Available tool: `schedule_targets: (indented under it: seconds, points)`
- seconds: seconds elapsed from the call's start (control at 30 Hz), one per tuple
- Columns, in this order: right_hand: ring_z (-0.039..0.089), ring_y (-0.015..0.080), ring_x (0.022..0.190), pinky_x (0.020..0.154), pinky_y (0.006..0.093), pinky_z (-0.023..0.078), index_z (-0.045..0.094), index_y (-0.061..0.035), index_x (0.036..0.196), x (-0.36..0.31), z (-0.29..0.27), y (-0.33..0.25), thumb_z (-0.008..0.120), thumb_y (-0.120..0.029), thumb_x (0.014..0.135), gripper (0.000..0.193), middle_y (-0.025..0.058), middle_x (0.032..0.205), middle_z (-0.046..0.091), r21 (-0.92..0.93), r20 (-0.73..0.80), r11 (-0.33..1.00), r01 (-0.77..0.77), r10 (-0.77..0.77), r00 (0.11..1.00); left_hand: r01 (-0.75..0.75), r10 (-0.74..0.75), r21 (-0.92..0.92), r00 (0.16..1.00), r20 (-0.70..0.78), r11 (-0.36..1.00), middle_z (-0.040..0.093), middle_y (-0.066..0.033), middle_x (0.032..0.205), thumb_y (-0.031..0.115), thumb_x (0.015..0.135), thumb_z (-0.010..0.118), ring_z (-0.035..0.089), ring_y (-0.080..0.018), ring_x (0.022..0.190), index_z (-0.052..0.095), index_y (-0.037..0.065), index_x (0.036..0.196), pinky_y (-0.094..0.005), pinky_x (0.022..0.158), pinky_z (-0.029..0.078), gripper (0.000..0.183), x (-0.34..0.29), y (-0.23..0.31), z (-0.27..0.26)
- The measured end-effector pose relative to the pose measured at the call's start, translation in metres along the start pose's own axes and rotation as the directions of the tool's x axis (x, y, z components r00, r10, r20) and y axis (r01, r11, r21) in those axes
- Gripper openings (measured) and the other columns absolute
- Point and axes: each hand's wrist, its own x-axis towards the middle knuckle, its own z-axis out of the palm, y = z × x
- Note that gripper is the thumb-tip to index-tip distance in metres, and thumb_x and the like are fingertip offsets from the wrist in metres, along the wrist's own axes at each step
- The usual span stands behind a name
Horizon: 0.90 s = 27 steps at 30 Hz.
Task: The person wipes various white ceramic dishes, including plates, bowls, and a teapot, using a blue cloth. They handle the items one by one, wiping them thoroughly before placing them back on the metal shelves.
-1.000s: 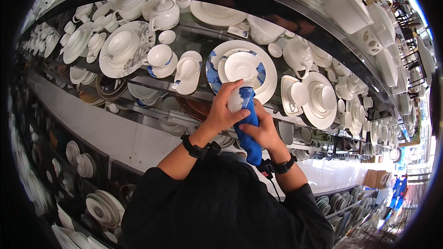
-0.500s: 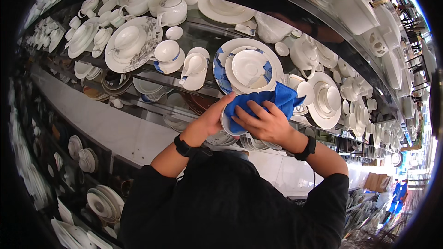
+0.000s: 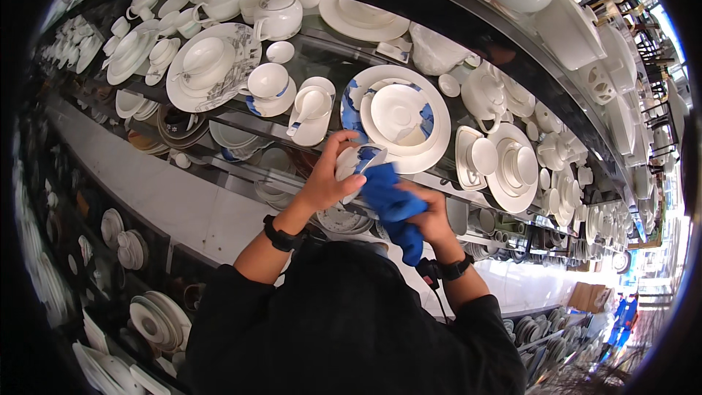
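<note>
The left hand [image 3: 327, 179] is wrapped around a small white cup with blue markings [image 3: 355, 161], fingers closed over its side, holding it up in front of the glass shelf [image 3: 344, 51]. Just beside it, the right hand [image 3: 430, 213] grips a bunched blue cloth [image 3: 391, 205] that presses against the cup's lower edge. Right behind the cup stands a large white and blue plate [image 3: 398, 113] propped upright, with a spoon in a white dish [image 3: 311, 106] to its left and a white teapot [image 3: 281, 16] higher up.
</note>
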Motion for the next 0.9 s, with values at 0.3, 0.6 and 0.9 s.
schedule_targets:
  seconds: [0.3,0.6,0.9]
  points:
    - [0.056,0.0360,0.112,0.099,0.0452,0.044,0.050,-0.0073,0.135,0.015,0.029,-0.074,0.071,0.000,0.063,0.075,0.0178,0.133,0.051,-0.470,-0.010,0.843,0.260,-0.300,0.954,-0.155,0.087,0.335,0.974,0.209,0.930,0.027,-0.0212,0.143,0.033,0.066,0.081,0.031,-0.0306,0.134,0.002,0.003,0.144,-0.0431,0.108,0.032,0.115,-0.011,0.004,0.006]
    - [0.062,0.0339,0.100,0.084,0.0399,0.052,0.067,-0.0135,0.112,0.032,0.045,-0.047,0.080,-0.007,0.056,0.058,0.0163,0.112,0.061,-0.669,0.039,0.581,0.464,-0.596,0.802,-0.163,0.118,0.191,0.966,0.231,0.968,0.026,-0.0237,0.144,0.026,0.067,0.079,0.034,-0.0314,0.134,-0.011,0.001,0.145,-0.0424,0.112,0.027,0.122,-0.028,0.013,0.023]
    - [0.064,0.0271,0.100,0.082,0.0321,0.052,0.068,-0.0084,0.107,0.033,0.050,0.003,0.070,0.006,0.066,0.044,0.0117,0.109,0.065,-0.452,-0.321,0.875,0.174,-0.342,0.883,-0.056,0.005,0.188,0.966,0.260,0.981,0.026,-0.0220,0.149,0.037,0.073,0.078,0.032,-0.0336,0.136,-0.013,0.006,0.148,-0.0427,0.111,0.026,0.122,-0.027,-0.001,0.013]
